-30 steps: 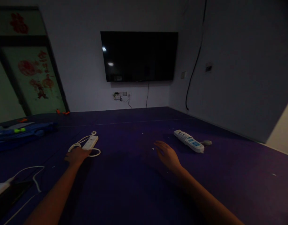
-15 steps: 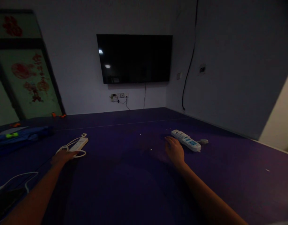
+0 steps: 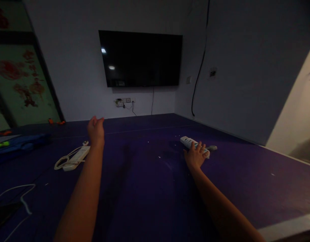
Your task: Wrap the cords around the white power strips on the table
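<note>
My left hand point(image 3: 96, 131) is raised above the purple surface, fingers bent with a gap between them and nothing visible in it. Below and to its left lies a white power strip point(image 3: 76, 158), its white cord looped around it and the round plug end at the far tip. My right hand point(image 3: 195, 156) has its fingers spread over a second white power strip point(image 3: 187, 142), which has cord wound around it and blue socket faces. The hand covers part of this strip; whether it presses on it I cannot tell. A grey plug point(image 3: 211, 148) sticks out beyond the fingers.
Blue cloth point(image 3: 26, 144) lies at the far left, with small orange things point(image 3: 61, 122) near the wall. A white cable point(image 3: 23, 198) curves beside a dark flat object point(image 3: 4, 213). A television point(image 3: 142, 60) hangs on the wall; a black cable point(image 3: 199, 74) dangles right of it.
My left hand has let go of the left power strip and moved up and right. My right hand has moved from beside the other strip to over it. The view has turned slightly right.
</note>
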{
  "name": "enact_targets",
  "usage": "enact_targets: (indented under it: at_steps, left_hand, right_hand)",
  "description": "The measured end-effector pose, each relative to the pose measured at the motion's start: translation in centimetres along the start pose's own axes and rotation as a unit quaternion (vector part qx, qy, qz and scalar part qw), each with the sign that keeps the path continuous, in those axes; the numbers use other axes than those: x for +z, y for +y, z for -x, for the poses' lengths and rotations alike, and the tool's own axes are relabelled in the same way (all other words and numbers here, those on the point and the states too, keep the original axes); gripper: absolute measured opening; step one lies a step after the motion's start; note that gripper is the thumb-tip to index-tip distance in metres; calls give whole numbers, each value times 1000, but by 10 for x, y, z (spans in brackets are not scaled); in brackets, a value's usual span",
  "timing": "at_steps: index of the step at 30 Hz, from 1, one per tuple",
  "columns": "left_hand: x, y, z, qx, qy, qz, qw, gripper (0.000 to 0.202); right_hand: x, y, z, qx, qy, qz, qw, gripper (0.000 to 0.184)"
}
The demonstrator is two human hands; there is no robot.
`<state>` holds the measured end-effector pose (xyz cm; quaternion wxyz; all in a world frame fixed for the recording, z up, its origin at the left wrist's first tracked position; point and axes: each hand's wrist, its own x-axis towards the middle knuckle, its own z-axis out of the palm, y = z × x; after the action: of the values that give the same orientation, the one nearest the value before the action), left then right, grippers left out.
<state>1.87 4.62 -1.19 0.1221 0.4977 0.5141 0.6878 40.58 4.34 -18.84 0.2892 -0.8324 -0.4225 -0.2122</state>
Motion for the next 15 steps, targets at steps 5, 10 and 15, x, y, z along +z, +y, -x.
enact_targets:
  at_steps: [5, 10, 15]
  left_hand:
    - [27, 32, 26, -93, -78, 114, 986, 36]
    - [18, 38, 34, -150, -200, 148, 957, 36]
    - [-3, 40, 22, -139, -201, 178, 953, 38]
  right_hand:
    - [7, -1, -1, -6, -21, 57, 998, 62]
    - [5, 0, -18, 44, -70, 102, 991, 66]
    - [-3, -4, -56, 132, -164, 76, 975, 68]
